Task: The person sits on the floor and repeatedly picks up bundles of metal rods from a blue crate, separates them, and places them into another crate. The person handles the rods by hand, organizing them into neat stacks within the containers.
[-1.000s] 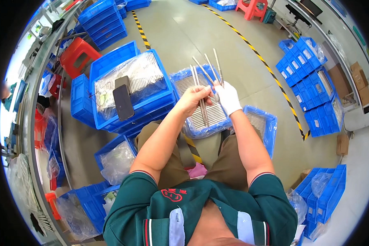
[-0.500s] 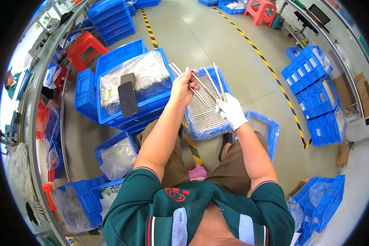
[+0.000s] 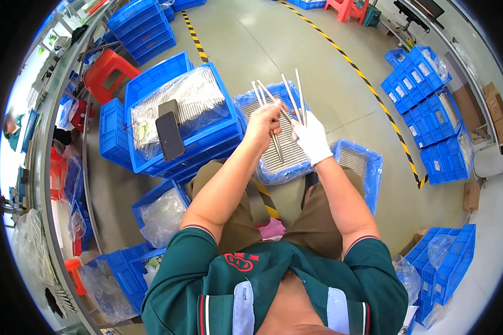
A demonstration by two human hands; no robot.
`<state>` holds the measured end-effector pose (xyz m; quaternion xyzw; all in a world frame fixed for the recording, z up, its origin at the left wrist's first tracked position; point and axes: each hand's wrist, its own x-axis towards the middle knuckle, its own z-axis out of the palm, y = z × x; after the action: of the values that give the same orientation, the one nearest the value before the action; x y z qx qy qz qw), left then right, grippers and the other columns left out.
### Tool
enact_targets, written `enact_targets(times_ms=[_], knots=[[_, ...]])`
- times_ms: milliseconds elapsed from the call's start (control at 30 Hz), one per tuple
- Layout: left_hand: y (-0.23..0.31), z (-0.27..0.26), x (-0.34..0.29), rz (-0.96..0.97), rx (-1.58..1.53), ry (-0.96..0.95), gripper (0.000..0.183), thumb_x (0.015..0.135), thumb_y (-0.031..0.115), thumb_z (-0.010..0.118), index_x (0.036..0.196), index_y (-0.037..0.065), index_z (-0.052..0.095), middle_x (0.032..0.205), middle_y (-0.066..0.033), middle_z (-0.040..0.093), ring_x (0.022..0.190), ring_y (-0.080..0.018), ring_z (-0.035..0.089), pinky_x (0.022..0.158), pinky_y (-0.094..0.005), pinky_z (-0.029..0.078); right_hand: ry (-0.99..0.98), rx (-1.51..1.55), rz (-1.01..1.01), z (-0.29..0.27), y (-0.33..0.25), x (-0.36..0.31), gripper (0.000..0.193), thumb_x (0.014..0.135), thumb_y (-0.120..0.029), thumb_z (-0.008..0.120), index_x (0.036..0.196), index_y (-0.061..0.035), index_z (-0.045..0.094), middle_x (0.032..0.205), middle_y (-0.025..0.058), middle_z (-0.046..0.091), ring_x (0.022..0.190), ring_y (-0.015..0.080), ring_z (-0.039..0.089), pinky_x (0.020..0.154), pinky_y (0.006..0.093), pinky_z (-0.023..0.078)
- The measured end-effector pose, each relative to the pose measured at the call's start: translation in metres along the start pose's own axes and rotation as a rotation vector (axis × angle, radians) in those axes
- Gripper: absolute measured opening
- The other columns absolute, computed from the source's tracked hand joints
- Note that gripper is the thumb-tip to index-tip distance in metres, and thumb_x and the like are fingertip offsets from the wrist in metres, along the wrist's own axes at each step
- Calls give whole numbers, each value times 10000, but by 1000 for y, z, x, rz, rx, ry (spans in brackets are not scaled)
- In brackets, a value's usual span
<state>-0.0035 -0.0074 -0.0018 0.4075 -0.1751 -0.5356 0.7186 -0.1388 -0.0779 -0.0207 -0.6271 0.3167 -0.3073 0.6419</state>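
Note:
My bare left hand [image 3: 264, 124] is closed around a few thin metal rods [image 3: 278, 148], which stick out above and below the fingers. Beside it, my right hand [image 3: 314, 144], in a white glove, grips more metal rods [image 3: 300, 92] that point up and away from me. One slanting rod [image 3: 285, 115] spans the gap between both hands; which hand bears it I cannot tell. Beneath the hands is a blue crate [image 3: 274, 178] lined with clear plastic, holding rows of similar rods [image 3: 288, 164]. Parts of those rows are hidden by my hands.
At left, a stacked blue crate [image 3: 198, 146] holds plastic-covered rods, with a dark phone [image 3: 170, 137] on top. Another lined crate [image 3: 373, 187] of rods stands by my right knee. A red stool [image 3: 107, 72], more stacked crates [image 3: 425, 103] and striped floor tape [image 3: 369, 97] lie around.
My left hand has moved right, closer to the gloved hand, and its rods have tilted more upright. The gloved hand still grips its rods. The whole view has shifted slightly.

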Motion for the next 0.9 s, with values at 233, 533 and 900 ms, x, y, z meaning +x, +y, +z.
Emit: enact_targets(times_ms=[233,533,900], knots=[[-18,21,-18,-69,90,-15,249,921,277,550,1035,63,605,691,49,535,491,-20,373,440,-175,263,79,172,72,10,-9,2,182,876,-118,579,1034,-28,576,773,40,595,657,86,542,570,254,444],[-11,9,-15,-157,413,-99,159,920,241,538,875,98,590,616,102,371,501,-13,308,449,-180,253,66,54,203,-21,-30,26,208,879,-248,614,865,-40,604,707,-2,559,650,72,481,564,261,406],[-34,15,-40,-437,291,-405,267,927,288,525,792,58,537,629,35,395,513,-62,334,464,-215,306,576,271,94,-83,-15,74,219,845,-278,633,720,-109,574,553,-26,472,436,85,409,396,252,310]])
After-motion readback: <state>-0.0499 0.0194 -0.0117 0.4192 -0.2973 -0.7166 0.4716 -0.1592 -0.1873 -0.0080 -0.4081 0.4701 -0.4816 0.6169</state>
